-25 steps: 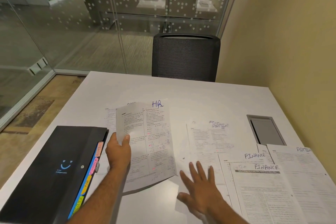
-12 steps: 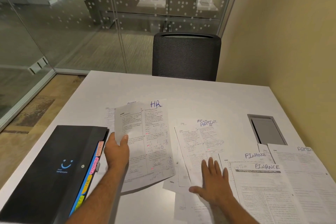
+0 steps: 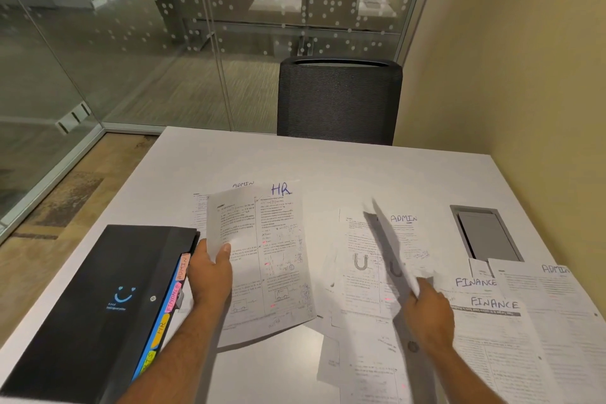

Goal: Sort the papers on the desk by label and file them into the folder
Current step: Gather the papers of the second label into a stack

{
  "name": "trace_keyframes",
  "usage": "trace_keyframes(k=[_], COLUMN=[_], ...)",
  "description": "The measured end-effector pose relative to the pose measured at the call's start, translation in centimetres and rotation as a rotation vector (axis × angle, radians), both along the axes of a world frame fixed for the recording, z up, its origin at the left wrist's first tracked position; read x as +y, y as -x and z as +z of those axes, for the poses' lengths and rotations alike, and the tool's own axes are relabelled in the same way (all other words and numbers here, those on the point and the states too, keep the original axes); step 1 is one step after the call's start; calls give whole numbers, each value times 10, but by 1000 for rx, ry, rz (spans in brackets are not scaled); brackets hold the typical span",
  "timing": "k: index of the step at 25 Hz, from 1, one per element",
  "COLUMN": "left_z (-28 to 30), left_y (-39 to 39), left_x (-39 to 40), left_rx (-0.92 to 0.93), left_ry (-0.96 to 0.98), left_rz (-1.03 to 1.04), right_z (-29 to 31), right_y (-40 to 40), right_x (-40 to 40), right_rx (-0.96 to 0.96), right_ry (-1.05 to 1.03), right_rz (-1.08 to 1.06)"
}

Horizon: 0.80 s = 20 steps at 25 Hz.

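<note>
Motion blur hides the sheet (image 3: 390, 252) pinched by right hand (image 3: 428, 315); left hand (image 3: 210, 275) grips HR paper (image 3: 278, 256).

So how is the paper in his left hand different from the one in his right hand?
The left hand holds the HR paper face up, so its print and blue label show. The right hand holds the other sheet edge-on and blurred, so its label can't be read. The HR paper looks wide; the other sheet looks like a thin strip. Both are white and lifted off the desk.
</note>
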<state>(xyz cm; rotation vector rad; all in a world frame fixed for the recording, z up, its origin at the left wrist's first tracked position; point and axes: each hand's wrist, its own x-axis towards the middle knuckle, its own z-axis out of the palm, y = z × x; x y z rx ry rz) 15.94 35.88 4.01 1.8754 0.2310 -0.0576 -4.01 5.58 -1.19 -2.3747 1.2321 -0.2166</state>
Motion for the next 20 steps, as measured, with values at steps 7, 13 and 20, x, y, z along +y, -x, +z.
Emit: trace_keyframes(k=[7, 13, 20], left_z=[-2, 1, -2], left_y=[-2, -2, 0], left_x=[-3, -9, -12], left_rx=[-23, -44, -39], left_ry=[10, 26, 31], left_rz=[-22, -33, -35], right_z=[60, 82, 39], right_y=[-18, 1, 58], right_x=[-36, -82, -99], right_rx=[-610, -386, 518], right_ry=[-103, 275, -22], right_rz=[-285, -142, 150])
